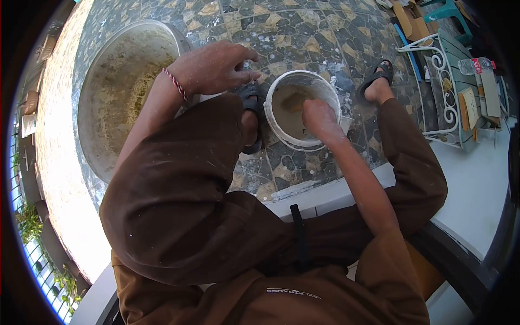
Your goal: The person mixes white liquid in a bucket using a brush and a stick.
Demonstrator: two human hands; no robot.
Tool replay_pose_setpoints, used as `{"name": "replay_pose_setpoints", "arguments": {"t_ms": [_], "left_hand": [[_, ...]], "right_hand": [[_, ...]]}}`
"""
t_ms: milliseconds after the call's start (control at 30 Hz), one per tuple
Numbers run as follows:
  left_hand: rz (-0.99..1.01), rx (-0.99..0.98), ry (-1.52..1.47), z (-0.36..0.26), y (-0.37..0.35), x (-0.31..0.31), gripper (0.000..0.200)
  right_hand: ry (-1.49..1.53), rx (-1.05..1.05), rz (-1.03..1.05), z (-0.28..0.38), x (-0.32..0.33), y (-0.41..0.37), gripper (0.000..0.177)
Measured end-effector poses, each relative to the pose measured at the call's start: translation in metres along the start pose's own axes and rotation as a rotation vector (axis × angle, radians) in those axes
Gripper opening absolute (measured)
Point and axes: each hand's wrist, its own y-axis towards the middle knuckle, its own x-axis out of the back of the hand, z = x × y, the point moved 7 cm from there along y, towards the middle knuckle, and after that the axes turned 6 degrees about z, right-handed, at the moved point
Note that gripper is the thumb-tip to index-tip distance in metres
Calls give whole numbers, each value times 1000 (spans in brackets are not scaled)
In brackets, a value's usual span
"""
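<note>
A white bucket stands on the patterned tile floor between my feet, with murky greyish-brown liquid or mix inside. My right hand is over the bucket's right side, its fingers closed and pointing down into it; what they hold, if anything, is hidden. Something brownish shows in the mix beside the fingertips. My left hand, dusty and with a braided band at the wrist, hangs above my left knee with thumb and fingers apart, holding nothing.
A large round basin with a stained inside stands at the left. At the right is a bench with white scrolled metal, bearing a plastic bottle and boards. Sandals are on my feet. A cardboard box lies behind.
</note>
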Motion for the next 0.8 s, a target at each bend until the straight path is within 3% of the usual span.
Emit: {"name": "replay_pose_setpoints", "arguments": {"t_ms": [133,200,333,400,500,633,700,800], "left_hand": [[60,23,-18,2,3,-5,41],[47,35,0,-1,2,-2,40],[54,25,2,1,1,-3,40],[72,33,-43,3,3,-4,40],[88,41,-51,7,5,-6,39],[92,58,-81,0,3,-1,37],[111,88,-81,-1,3,-1,36],[121,86,-79,3,4,-5,37]], "right_hand": [[-59,-52,8,6,5,-12,19],[-75,32,156,19,2,-18,21],[45,58,162,9,-10,-2,21],[260,38,-44,-7,-8,8,20],[153,-97,-88,-7,11,0,20],[44,-107,-67,1,4,-8,21],[48,5,122,16,-1,-13,21],[147,72,95,22,-2,-9,18]]}}
